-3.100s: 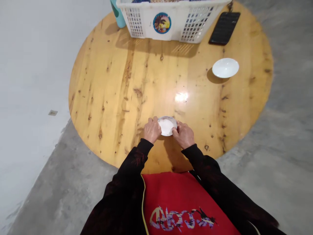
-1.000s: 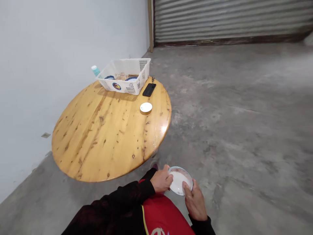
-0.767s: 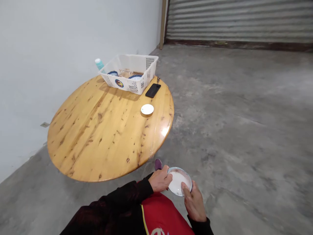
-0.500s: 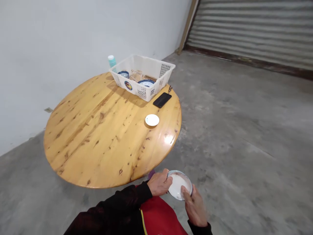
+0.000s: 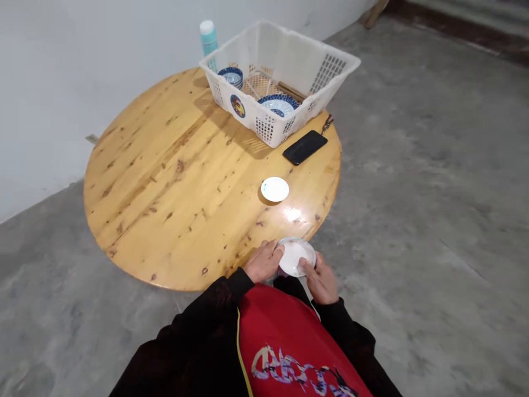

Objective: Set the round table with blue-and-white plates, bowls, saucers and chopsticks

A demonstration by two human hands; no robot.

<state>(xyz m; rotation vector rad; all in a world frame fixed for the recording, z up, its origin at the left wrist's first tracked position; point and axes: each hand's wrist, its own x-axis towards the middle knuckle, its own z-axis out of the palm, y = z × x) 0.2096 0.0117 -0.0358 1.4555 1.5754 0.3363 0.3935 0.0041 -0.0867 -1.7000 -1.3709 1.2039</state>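
A shallow white dish (image 5: 296,258) with a bluish rim is held between my two hands, near the table's front right edge. My left hand (image 5: 264,261) has its fingers closed on the dish's left rim. With the thumb over the inner face, my right hand (image 5: 320,279) grips the opposite side. A little purple shows below the dish; what it is I cannot make out. Farther in on the round wooden table (image 5: 165,182) sits a small white dish (image 5: 275,189), apart from both hands.
A white plastic basket (image 5: 248,118) at the back holds blue-patterned bowls (image 5: 231,77) and a blue-rimmed plate (image 5: 285,102). Beside it stand a turquoise bottle (image 5: 209,38) and a black phone (image 5: 305,147), lying flat near some keys (image 5: 328,123). A wall borders the table's far left.
Both hands, with the dish between them, have moved forward to the table's edge. The camera view has tilted down and come nearer the table. The small dish on the table stays put.
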